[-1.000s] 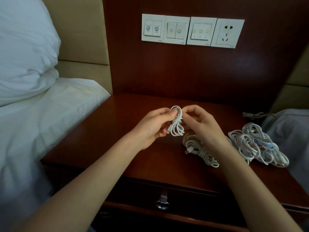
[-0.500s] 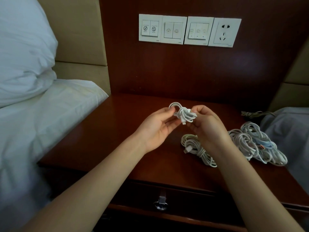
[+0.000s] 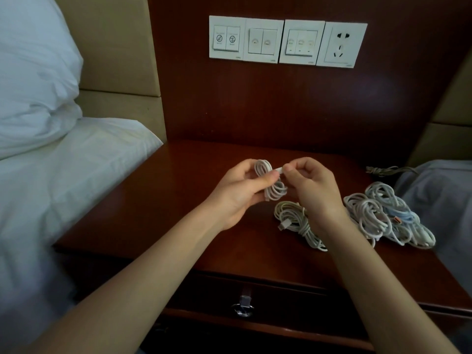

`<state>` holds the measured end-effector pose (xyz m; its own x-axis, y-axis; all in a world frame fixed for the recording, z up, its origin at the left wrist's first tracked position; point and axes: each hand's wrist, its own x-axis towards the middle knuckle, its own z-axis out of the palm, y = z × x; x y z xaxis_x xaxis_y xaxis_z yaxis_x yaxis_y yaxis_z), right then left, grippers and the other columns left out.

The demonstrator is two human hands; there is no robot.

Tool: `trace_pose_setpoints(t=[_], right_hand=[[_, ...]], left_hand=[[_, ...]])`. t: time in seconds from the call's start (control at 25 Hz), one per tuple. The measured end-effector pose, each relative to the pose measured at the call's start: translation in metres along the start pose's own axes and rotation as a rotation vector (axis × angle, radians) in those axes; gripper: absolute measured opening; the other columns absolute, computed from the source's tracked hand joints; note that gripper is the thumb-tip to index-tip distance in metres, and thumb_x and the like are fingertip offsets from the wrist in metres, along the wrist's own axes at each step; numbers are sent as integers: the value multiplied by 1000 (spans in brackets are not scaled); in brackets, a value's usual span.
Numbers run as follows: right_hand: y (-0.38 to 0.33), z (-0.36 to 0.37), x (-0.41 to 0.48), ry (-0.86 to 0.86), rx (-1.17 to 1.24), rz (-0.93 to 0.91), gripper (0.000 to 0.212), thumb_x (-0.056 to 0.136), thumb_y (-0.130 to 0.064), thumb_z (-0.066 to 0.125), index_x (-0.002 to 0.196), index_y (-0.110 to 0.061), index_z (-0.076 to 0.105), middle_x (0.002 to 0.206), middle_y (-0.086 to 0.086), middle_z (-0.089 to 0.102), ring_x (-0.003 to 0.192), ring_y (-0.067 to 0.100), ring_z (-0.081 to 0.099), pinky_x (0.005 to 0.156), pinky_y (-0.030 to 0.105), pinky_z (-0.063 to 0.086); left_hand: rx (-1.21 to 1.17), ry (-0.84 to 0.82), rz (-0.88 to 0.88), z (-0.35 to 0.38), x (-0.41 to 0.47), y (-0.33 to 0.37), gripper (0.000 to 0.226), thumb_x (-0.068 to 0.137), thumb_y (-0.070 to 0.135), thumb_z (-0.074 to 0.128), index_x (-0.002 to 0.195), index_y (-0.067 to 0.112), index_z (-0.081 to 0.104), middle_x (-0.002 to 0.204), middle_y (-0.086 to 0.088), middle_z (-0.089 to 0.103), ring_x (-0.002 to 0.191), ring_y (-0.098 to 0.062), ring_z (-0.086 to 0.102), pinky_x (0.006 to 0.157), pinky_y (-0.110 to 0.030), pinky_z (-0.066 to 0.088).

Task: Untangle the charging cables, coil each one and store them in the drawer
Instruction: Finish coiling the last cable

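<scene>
Head view puts the small white coil [image 3: 274, 191] between our two hands, above the middle of the nightstand [image 3: 178, 200] and clear of the wood. Our left hand [image 3: 237, 190] grips it at the waist, thumb pressed across the strands and fingers curled behind. One loop stands out on the far side of the thumb and a fuller bunch hangs on the near side. Its long axis runs far to near, tipped a little rightward at the near end. Our right hand [image 3: 311, 190] pinches the cable's plug [image 3: 279, 170] between thumb and forefinger, just right of the far loop and pointing left toward it. We judge that the next move hinges on this: the free end lies on the right, crosswise to the coil's axis. So the right hand is placed to carry it round or through the waist while the left holds the bundle firm. A second coil [image 3: 293, 218] lies on the wood just near of the right hand, partly under the wrist. The tangle [image 3: 388, 215] of other cables sits farther right. The drawer [image 3: 281, 297] below the near edge is shut, its handle [image 3: 244, 306] closer to our left forearm; what it holds we cannot tell.
</scene>
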<state>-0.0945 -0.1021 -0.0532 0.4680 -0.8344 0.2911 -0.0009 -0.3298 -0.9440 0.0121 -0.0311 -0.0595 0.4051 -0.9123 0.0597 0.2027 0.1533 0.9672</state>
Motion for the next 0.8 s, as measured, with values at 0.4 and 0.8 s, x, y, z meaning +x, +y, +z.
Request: trace_pose_setpoints(t=[0.4,0.8], right_hand=[[5,7,-5,-62,133,104,8,91,-9,57,86,-14,60,88,5,69,86,16,68,74,28,55],[0,-9,-3,-129,-150,-185,34,82,10,60,89,-24,57,84,-4,61,75,4,59,65,15,49]], left_hand=[[437,176,203,-15,6,-4,27,85,21,68,108,26,55,100,-2,66,93,-15,65,80,-28,55],[-59,-9,-37,1,3,5,21,89,4,57,111,5,58,98,-11,65,92,-21,65,80,-29,55]])
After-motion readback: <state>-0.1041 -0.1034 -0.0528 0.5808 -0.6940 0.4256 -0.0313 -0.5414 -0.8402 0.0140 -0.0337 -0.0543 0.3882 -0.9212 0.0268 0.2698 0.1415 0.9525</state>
